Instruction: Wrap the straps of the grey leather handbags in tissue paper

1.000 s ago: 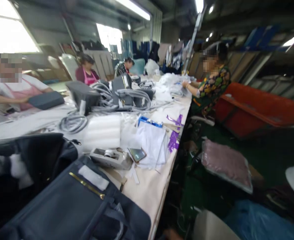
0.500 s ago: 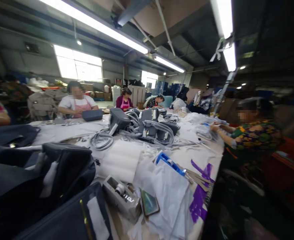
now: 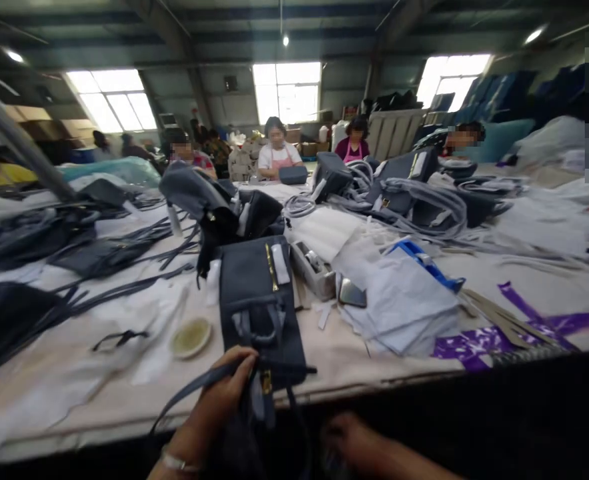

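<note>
A dark blue-grey bag (image 3: pixel 255 280) lies flat on the table in front of me, with a gold zipper, a white wrapped piece and a carry handle. At its near end my left hand (image 3: pixel 231 381) is closed on a dark strap (image 3: pixel 194 385), whose free part trails off to the left. More straps hang over the table's edge below it. My right hand (image 3: pixel 351 437) is low, below the edge and right of the hanging straps. It is dark and blurred, so I cannot make out its fingers.
Left of the bag sits a small round dish (image 3: pixel 191 338). To its right are a grey box (image 3: pixel 314 270), a phone (image 3: pixel 353 293) on white sheets (image 3: pixel 399 313), a blue tape dispenser (image 3: pixel 421 263) and purple tape (image 3: pixel 474 343). Several people work across the table, beyond more bags (image 3: pixel 399 190).
My view has swung left and down. Both my hands have come into sight, the left one holding a strap. The co-worker at the right has left the frame.
</note>
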A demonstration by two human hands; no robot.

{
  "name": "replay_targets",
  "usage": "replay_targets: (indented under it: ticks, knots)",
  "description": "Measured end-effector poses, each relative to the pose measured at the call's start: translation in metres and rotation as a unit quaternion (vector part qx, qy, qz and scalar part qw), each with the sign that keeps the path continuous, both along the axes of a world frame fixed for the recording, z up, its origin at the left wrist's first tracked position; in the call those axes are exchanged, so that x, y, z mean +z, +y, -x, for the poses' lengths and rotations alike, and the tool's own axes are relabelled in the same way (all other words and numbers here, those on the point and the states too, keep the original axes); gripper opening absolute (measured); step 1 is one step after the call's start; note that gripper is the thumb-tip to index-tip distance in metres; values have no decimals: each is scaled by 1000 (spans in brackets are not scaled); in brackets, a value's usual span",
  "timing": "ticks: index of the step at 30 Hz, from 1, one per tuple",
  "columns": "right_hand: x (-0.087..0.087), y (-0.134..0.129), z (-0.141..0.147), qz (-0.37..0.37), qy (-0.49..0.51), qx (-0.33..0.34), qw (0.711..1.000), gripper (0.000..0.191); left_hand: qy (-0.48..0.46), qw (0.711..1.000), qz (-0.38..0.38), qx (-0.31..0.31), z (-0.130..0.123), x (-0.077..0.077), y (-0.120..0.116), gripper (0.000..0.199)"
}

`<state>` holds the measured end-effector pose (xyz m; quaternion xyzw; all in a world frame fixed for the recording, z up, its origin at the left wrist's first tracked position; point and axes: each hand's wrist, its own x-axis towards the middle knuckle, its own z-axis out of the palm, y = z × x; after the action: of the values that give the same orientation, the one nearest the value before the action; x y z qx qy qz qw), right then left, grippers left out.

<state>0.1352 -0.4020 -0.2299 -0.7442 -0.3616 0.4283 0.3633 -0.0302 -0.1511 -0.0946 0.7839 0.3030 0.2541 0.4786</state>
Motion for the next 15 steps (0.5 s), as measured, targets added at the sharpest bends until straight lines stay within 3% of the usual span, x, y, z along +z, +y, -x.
replay_targets:
  ticks: [2,4,7,8,11,15]
  knots:
    - [7,-12,7,-33,50,-19,998,7,-51,991,118,20,13,8,-25,30]
    - [25,-21,9,-73,136,-103,983,10,-110,963,244,4,26,12,-51,35]
    - [62,-29,10,-113,293,-225,922,21,-162,920,353,-47,41,13,-88,35]
    - [75,-30,10,-128,323,-245,905,24,-162,912,371,-66,45,13,-99,34]
    - [102,-30,12,-157,340,-256,891,28,-117,909,383,-115,54,13,-130,32]
    - [118,-27,19,-180,341,-256,886,27,-10,931,322,-174,58,18,-163,31]
